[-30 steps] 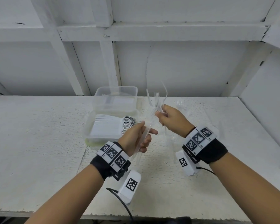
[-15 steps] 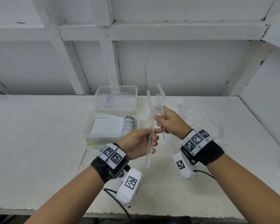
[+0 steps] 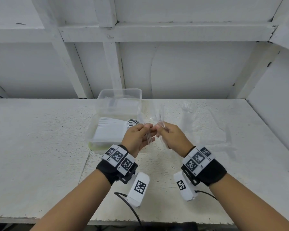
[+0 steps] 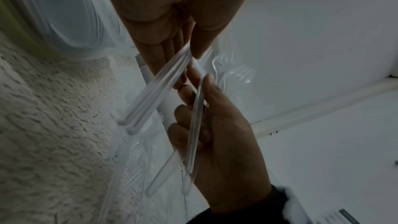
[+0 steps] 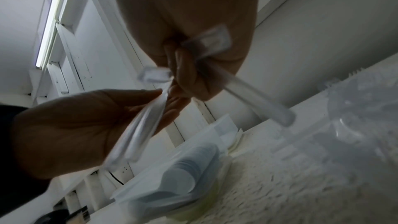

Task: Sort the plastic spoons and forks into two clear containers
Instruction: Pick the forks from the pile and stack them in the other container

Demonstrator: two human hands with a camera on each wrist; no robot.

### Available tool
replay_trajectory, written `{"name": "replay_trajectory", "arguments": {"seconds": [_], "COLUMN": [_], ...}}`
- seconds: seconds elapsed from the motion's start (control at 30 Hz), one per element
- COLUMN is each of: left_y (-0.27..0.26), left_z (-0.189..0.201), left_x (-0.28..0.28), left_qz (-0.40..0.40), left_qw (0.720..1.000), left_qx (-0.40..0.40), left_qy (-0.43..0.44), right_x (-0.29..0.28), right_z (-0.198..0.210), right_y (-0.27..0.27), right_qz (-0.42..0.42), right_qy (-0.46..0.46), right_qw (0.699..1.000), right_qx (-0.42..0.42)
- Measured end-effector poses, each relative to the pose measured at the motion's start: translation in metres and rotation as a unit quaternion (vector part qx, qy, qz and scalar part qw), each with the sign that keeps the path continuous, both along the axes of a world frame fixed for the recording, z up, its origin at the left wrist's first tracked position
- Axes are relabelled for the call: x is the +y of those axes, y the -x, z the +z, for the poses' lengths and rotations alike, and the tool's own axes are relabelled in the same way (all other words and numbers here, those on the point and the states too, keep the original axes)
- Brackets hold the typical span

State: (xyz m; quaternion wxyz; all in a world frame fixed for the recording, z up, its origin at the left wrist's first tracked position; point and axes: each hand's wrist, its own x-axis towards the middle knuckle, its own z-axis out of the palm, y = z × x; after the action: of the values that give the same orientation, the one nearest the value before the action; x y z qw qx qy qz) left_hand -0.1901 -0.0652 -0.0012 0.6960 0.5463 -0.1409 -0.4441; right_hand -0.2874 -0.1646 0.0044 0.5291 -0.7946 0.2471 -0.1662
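Note:
My left hand pinches two clear plastic handles between thumb and fingers; I cannot tell their heads. Fingertip to fingertip with it, my right hand grips a small bunch of clear forks, tines up, handles sticking out below the fist. Both hands hover above the table just right of the near clear container, which holds a packed row of white spoons. Behind it stands the second clear container with a few clear pieces inside.
More clear forks lie loose on the white table to the right of my hands. A white framed wall closes the back and a side wall the right. A black cable hangs by the front edge.
My hands have come together: the right one dropped a little, and the left one turned and rose until its fingertips meet the right's, its clear handles now pointing back toward me.

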Motion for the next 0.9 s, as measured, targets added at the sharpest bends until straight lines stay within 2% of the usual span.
{"name": "replay_trajectory", "arguments": {"seconds": [0.23,0.47,0.7,0.9], "left_y": [0.0,0.0,-0.001,-0.003], "left_z": [0.001,0.002,0.001,0.001], "left_x": [0.001,0.004,0.008,0.01], "left_qz": [0.005,-0.016,-0.037,-0.055], "left_qw": [1.0,0.999,0.998,0.998], "left_qx": [0.014,0.037,0.032,-0.021], "left_qy": [-0.001,0.025,0.028,-0.006], "right_x": [0.008,0.015,0.015,0.013], "right_z": [-0.007,-0.006,-0.016,-0.008], "right_y": [-0.005,-0.008,-0.009,-0.001], "right_qz": [-0.057,-0.02,-0.054,-0.038], "right_qy": [-0.036,-0.091,0.044,0.056], "right_qw": [0.996,0.989,0.994,0.996], "right_qx": [-0.065,-0.114,-0.08,-0.065]}}
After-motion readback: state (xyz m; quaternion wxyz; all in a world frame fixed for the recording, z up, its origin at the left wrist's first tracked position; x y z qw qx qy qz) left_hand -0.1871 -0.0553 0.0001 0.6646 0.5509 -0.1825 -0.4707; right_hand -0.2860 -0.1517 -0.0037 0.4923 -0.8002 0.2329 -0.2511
